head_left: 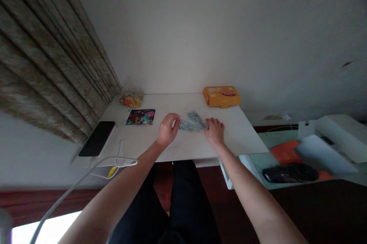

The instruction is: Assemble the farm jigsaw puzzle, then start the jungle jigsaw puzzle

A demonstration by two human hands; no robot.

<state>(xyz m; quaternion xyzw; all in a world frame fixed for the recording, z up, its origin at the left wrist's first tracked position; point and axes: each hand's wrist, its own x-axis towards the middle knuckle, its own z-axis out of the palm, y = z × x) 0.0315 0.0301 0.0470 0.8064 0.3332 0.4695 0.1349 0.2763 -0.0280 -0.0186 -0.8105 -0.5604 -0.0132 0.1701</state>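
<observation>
A clear plastic bag full of small grey-green pieces lies on the white table between my hands. My left hand pinches the bag's left edge with thumb and forefinger. At the opposite side, my right hand has its fingers curled over the bag's right edge. What the pieces are is too small to make out. To the left of my left hand lies a colourful printed card.
An orange box stands at the back right of the table, and a clear bag of colourful pieces at the back left. A black phone lies at the left edge, near a white cable. A glass side table holds a black item.
</observation>
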